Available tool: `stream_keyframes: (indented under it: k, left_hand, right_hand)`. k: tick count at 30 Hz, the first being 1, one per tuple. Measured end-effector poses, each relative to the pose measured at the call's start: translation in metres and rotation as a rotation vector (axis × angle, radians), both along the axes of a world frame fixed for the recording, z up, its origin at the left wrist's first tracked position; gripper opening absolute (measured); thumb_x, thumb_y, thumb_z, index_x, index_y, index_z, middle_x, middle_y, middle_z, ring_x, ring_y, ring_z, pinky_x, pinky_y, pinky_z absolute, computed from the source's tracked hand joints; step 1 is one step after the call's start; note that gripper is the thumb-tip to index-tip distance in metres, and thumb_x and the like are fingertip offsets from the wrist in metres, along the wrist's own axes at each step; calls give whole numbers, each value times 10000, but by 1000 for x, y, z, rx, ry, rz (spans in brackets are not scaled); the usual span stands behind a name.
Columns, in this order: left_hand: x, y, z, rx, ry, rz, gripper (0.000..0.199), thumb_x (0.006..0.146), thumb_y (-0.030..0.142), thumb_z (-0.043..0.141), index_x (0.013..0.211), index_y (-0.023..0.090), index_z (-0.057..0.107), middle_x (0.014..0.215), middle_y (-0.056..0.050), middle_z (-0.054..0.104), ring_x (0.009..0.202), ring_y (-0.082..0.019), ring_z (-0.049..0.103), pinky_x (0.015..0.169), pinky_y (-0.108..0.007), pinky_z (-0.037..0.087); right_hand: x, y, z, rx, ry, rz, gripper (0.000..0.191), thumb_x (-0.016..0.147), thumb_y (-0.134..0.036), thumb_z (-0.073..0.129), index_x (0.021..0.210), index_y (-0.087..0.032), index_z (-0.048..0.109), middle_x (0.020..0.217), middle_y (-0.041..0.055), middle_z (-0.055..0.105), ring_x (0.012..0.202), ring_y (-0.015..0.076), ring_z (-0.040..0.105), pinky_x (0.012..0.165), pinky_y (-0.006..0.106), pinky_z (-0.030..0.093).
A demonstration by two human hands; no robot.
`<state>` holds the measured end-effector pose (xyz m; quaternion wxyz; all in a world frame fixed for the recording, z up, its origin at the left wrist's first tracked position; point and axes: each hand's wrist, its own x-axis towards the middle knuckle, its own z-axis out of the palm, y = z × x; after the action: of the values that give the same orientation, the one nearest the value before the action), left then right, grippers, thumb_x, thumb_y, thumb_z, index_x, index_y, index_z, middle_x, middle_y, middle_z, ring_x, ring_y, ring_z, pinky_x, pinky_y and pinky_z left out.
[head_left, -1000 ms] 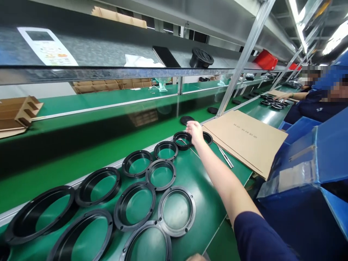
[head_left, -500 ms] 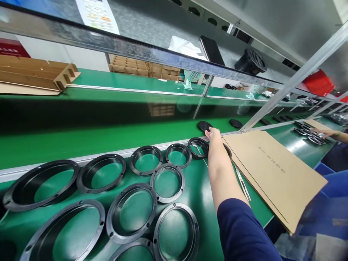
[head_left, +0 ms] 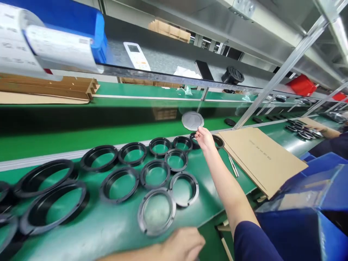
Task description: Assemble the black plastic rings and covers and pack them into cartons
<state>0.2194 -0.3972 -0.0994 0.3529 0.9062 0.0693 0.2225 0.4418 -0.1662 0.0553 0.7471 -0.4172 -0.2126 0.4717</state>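
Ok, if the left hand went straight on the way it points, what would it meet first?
Probably the navy right sleeve; the left hand points toward it in the picture, though depth between them is unclear.

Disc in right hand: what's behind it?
Green surface and dark panel show around the disc; whatever sits directly behind is covered. The right hand grips its edge.

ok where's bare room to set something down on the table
Bare green tabletop lies between the black round rings and the left forearm; a narrower patch separates the rings from the right forearm. Crowded: along the silver metal rail, where rings nearly touch.
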Motion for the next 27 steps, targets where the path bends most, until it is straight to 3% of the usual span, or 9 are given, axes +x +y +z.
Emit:
stream_keyframes:
  k: [4, 7, 9, 11, 15, 19, 22, 25, 27]
  left_hand:
    - [-21, -5, 40, 92, -393, 27, 335, 956, 109, 524, 1270, 173, 619, 976, -99, 751, 869, -192, 716, 772, -282, 585]
    - [-35, 16, 83, 39, -644, 331, 588, 880, 101, 676, 1428, 263, 538, 1239, -113, 694, 1184, -237, 654, 1032, -378, 541]
    - [-44, 37, 107, -194, -762, 565, 856, 778, 177, 832, 1519, 330, 434, 1472, -121, 544, 1433, -297, 464, 1178, -479, 424]
    - [-55, 57, 121, -582, -806, 523, 1078, 690, 290, 919, 1583, 366, 320, 1610, -114, 393, 1536, -335, 306, 1224, -520, 346]
    - [-78, 76, 122, -1203, -805, 183, 1039, 708, 399, 884, 1590, 346, 339, 1561, -102, 489, 1437, -348, 467, 1168, -484, 423]
    - [-93, 79, 109, -1455, -898, 148, 880, 790, 472, 776, 1566, 293, 400, 1414, -109, 631, 1304, -377, 598, 1061, -535, 519]
    - [-101, 81, 103, -1542, -965, 135, 789, 895, 611, 620, 1559, 237, 414, 1442, -147, 609, 1325, -388, 583, 1075, -584, 500]
    - [-106, 82, 103, -1636, -971, 147, 737, 971, 672, 459, 1535, 196, 454, 1454, -160, 599, 1350, -378, 562, 1096, -594, 484]
    - [-108, 82, 104, -1700, -929, 134, 729, 996, 691, 368, 1524, 200, 474, 1439, -158, 611, 1333, -382, 575, 1075, -623, 492]
  right_hand:
    - [-51, -108, -6, 125, 76, 151, 458, 639, -241, 963, 741, -200, 518, 652, -85, 526, 564, 46, 515, 507, 154, 461]
    - [-86, -175, -14, 95, 178, 194, 471, 656, -239, 962, 743, -201, 501, 663, -93, 512, 560, 33, 499, 506, 138, 457]
    - [-110, -205, -19, 65, 246, 221, 454, 688, -238, 948, 748, -202, 499, 672, -91, 516, 566, 31, 502, 507, 129, 461]
    - [-134, -223, -23, 39, 300, 259, 431, 697, -246, 945, 763, -202, 521, 691, -84, 548, 578, 31, 516, 505, 119, 464]
    - [-182, -234, -35, -27, 334, 417, 393, 698, -298, 949, 910, -197, 634, 810, -37, 668, 608, 27, 548, 502, 98, 464]
    - [-205, -239, -42, -121, 145, 677, 436, 728, -482, 908, 920, -177, 662, 818, 19, 707, 592, 68, 592, 470, 148, 480]
    - [-194, -236, -33, -38, -285, 844, 456, 889, -631, 693, 893, -175, 706, 778, 64, 698, 574, 140, 620, 415, 228, 456]
    - [-170, -216, -18, 199, -874, 477, 422, 985, -587, 565, 1046, -233, 786, 1067, 118, 698, 951, 233, 669, 711, 365, 597]
    - [-158, -198, -13, 311, -1206, 225, 397, 1005, -557, 541, 1121, -282, 803, 1277, 119, 622, 1241, 292, 535, 1036, 500, 517]
